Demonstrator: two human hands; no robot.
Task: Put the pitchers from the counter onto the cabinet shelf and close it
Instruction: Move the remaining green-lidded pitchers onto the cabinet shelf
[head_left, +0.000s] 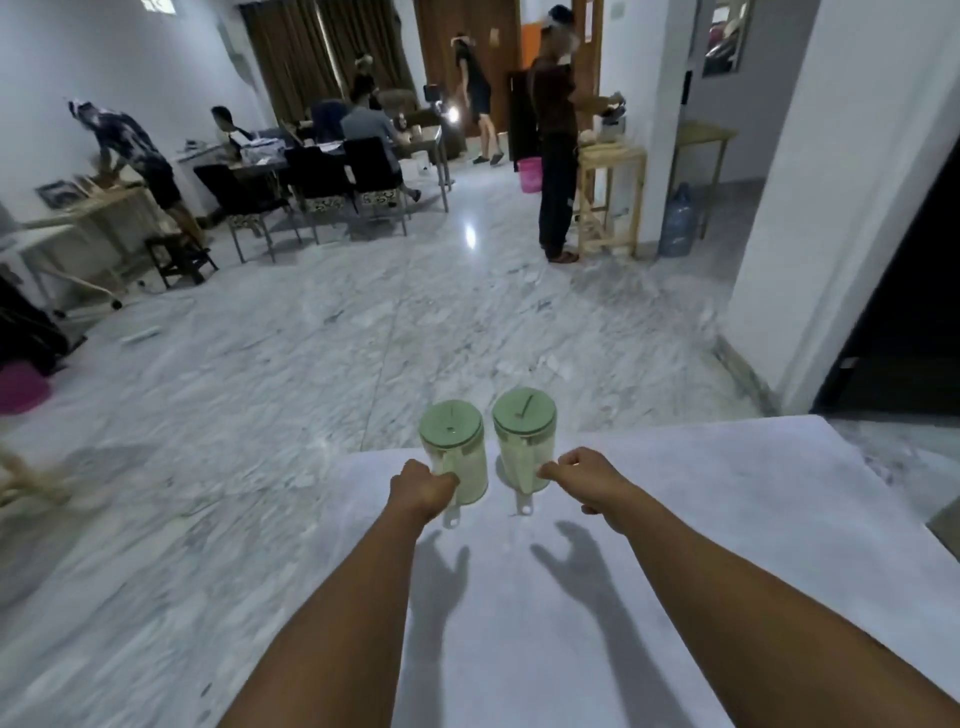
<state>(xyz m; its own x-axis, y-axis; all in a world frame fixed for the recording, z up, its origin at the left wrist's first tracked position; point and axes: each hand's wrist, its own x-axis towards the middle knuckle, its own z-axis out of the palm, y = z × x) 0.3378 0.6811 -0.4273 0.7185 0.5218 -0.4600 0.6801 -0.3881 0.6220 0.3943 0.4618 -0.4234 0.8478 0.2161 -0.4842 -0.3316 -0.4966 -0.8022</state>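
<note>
Room: a wide hall with a pale marble floor; people sit and stand around tables at the far side, well apart from me
Counter: the white counter fills the near part of my view, and both my forearms stretch out over it
Cabinet: not in view from here, so I cannot tell where the shelf is or whether its door stands open
Pitchers: the left pitcher and the right pitcher, both clear with green lids, stand upright just beside each other near the counter's far edge, handles turned toward me
Left hand: my left hand is curled into a fist round the left pitcher's handle
Right hand: my right hand is half curled, fingertips at the right pitcher's side by the handle; I cannot tell whether it has a grip yet
Step in hand: I judge this to be the pick-up, with both pitchers on the counter and nothing shelved
Next move: settle the right grip, lift both straight up so they stay level and do not knock together, then turn to find the cabinet
</note>
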